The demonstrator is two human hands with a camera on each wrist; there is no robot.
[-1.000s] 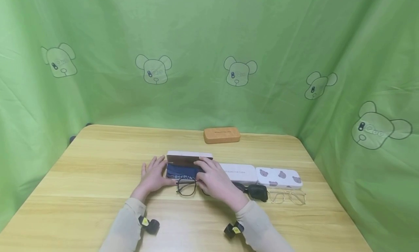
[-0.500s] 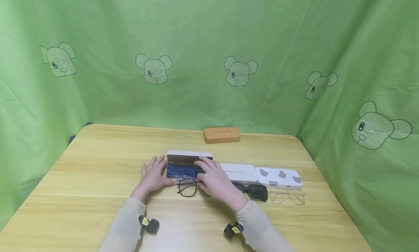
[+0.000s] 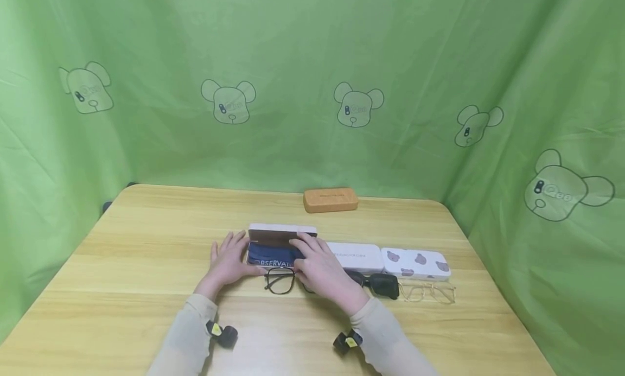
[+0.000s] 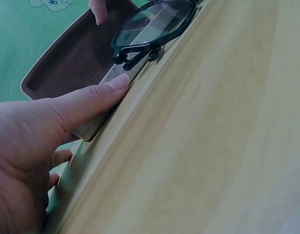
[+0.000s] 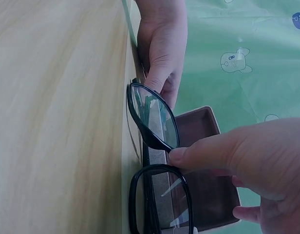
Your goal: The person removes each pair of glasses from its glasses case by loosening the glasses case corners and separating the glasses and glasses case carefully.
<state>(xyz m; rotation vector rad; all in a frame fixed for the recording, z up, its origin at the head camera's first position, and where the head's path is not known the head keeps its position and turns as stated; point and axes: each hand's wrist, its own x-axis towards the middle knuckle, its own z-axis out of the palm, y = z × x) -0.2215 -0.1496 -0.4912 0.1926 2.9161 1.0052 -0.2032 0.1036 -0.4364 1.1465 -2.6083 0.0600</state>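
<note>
Left hand (image 3: 228,263), fingers extended, rests thumb on open case (image 3: 269,236). Thumb of right hand (image 3: 323,268) touches black-framed glasses (image 3: 280,281); cannot tell if gripping.

Lid up on the case (image 3: 270,236), blue cloth (image 3: 269,254) lying inside, and there's the glasses (image 3: 280,281), black-rimmed, clear-lensed, right at its front wall!

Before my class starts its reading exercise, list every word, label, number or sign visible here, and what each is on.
"BSERVAT", with a fainter round letter before it: blue cloth; the right hand covers what may follow.
A line of lettering: plain white case, too blurred to read.
Small lettering: orange case, unreadable.
Pale marks on printed animal faces: green curtain, possibly "Qee", too faint to confirm.
</note>
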